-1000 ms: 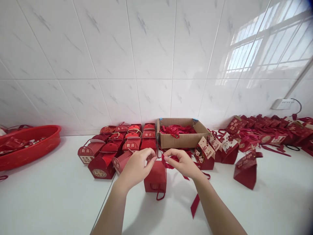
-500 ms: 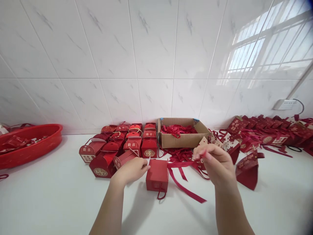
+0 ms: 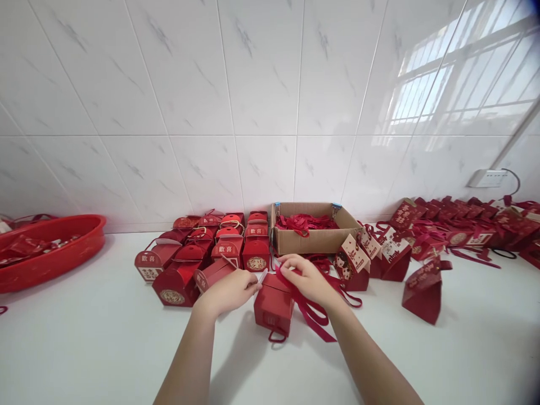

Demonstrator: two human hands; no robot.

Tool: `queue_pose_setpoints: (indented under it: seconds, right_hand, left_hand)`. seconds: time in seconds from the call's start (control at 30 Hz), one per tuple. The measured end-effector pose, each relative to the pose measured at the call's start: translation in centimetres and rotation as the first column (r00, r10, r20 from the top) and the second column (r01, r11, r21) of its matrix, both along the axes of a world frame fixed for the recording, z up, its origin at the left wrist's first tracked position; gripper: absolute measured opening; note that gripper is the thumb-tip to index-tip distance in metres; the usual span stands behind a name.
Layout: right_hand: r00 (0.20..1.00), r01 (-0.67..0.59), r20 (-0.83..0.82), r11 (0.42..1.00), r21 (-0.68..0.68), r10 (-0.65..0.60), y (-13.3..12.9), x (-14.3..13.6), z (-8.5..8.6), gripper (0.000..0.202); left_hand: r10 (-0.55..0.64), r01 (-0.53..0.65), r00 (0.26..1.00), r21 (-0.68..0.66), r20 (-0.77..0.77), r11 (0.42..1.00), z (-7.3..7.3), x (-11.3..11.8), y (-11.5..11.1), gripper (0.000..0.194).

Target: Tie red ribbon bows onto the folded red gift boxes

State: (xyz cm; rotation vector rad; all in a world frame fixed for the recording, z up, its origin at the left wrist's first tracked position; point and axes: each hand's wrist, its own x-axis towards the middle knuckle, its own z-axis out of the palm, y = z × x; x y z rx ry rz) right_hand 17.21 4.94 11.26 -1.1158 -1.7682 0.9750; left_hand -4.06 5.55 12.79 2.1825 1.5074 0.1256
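The left edge cuts off the basin (image 3: 63, 264); the right edge cuts the end box (image 3: 533, 254). The right hand (image 3: 304, 275) hides part of the ribbon (image 3: 319, 329). Print on the near box (image 3: 272, 301) is too small to read.

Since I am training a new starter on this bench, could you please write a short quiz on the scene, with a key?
1. Multiple choice: What lies in the open cardboard box?
A) wooden blocks
B) a heap of red ribbons
C) white cups

2. True or false: The red tub stands to the right of the cardboard box, as the camera sees it.

3. Fill in the blank: A loose ribbon runs from the ____ hand down beside the small red box.

Key:
1. B
2. False; the red tub stands at the far left of the view.
3. right; it is at the fingers of the right hand.
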Motion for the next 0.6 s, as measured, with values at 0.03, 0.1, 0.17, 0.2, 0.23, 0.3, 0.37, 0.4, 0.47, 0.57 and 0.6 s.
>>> queue_pose_setpoints:
  seconds: [0.03,0.1,0.17,0.2,0.23,0.3,0.37,0.4,0.47,0.57,0.6]
  right_hand:
    - [0.995,0.013,0.096,1.000,-0.004,-0.012,0.2,-0.6,-0.5,0.018]
    - [0.973,0.016,0.232,1.000,-0.018,-0.012,0.5,-1.4,-1.4,0.017]
    - [0.956,0.009,0.292,1.000,-0.021,-0.002,0.5,-1.7,-1.8,0.019]
    - [0.953,0.009,0.304,1.000,-0.019,-0.003,0.5,-1.7,-1.8,0.020]
    - [0.948,0.009,0.319,1.000,-0.017,-0.003,0.5,-1.7,-1.8,0.021]
    - [0.940,0.006,0.341,1.000,-0.015,-0.001,0.4,-1.6,-1.7,0.022]
    - [0.935,-0.004,0.354,1.000,-0.015,0.009,0.3,-1.6,-1.6,0.022]
    - [0.934,-0.009,0.356,1.000,-0.014,0.013,0.3,-1.6,-1.6,0.022]
    - [0.935,-0.008,0.355,1.000,-0.007,0.010,0.3,-1.7,-1.7,0.022]
    - [0.940,-0.001,0.341,1.000,0.006,-0.001,0.5,-1.9,-2.1,0.022]
    - [0.942,0.001,0.335,1.000,0.010,-0.004,0.6,-2.0,-2.2,0.022]
  left_hand:
    - [-0.010,0.010,1.000,-0.004,0.000,1.000,-0.1,0.1,0.0,0.033]
    - [-0.027,0.027,1.000,-0.016,0.001,0.999,-0.2,0.3,0.0,0.036]
    - [-0.040,0.040,0.999,-0.020,0.005,0.999,-0.3,0.5,0.0,0.039]
    - [-0.045,0.045,0.999,-0.019,0.007,0.999,-0.4,0.6,-0.1,0.040]
    - [-0.050,0.050,0.999,-0.015,0.009,0.999,-0.5,0.6,-0.1,0.040]
    - [-0.056,0.056,0.998,-0.010,0.010,0.998,-0.5,0.7,-0.1,0.041]
    - [-0.062,0.062,0.998,-0.007,0.009,0.998,-0.4,0.8,-0.2,0.040]
    - [-0.064,0.064,0.998,-0.003,0.007,0.998,-0.3,0.8,-0.2,0.040]
    - [-0.066,0.066,0.998,0.006,0.003,0.998,-0.1,0.9,-0.4,0.040]
    - [-0.059,0.059,0.998,0.010,-0.002,0.998,0.3,1.2,-0.7,0.039]
    - [-0.057,0.057,0.998,0.008,-0.003,0.998,0.4,1.3,-0.8,0.039]
